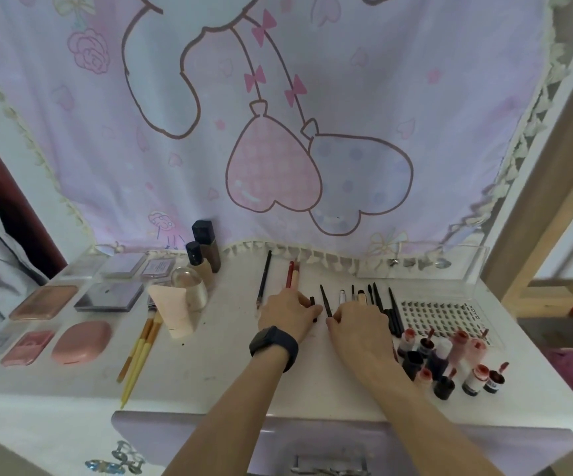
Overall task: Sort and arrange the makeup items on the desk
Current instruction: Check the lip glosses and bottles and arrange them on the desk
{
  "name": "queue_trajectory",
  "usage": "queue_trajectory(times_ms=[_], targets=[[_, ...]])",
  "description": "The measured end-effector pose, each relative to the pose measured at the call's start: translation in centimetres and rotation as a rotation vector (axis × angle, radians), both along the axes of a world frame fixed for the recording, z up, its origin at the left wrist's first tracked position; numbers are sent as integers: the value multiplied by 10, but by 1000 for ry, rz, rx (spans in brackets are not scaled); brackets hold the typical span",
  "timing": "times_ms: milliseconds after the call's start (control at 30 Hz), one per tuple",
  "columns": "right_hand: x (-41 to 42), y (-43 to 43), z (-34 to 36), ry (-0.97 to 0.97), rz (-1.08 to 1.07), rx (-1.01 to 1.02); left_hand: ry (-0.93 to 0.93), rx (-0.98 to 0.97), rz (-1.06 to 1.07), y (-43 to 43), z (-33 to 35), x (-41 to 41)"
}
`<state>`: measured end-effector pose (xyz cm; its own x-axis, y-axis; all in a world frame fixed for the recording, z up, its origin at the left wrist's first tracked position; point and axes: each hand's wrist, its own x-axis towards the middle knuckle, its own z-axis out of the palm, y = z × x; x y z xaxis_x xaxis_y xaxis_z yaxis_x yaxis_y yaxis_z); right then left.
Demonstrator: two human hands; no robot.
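Pink flat compacts [82, 341]: grouped left | red-capped lip bottles [458, 345]: clustered right | slim black pencils [378, 300]: row half-aligned | left hand [288, 312]: pinching short black stick [312, 302] | right hand [360, 324]: grip cannot tell | yellow-handled brushes [140, 348]: pending

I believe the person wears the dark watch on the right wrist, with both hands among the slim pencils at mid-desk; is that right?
Not quite: the head view shows the dark watch on the left wrist, not the right. The left hand and right hand are indeed among the slim pencils at mid-desk.
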<state>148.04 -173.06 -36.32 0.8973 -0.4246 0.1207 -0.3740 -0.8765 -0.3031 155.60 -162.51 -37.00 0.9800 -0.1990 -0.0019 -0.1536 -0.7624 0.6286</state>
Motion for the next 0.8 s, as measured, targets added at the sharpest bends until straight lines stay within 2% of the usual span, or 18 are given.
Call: queue_trajectory(times_ms=[133,267,400,467,533,700,800], targets=[[1,3,-2,-14,16,-79,-15,-38,-28,2,-2,0],[-14,6,9,-83,43,-16,-67,-68,-124,8,-6,-7],[-61,3,24,-412,99,153,-151,-56,-341,19,-17,-21],[-90,-5,29,-595,117,165,-190,14,-405,22,-21,-24],[-114,-22,31,-691,107,131,-215,62,-406,22,-21,-26],[-143,-84,28,-666,-23,28,-260,104,-366,10,-16,-30],[-157,-121,15,-515,-85,9,-283,107,-346,1,-17,-32]])
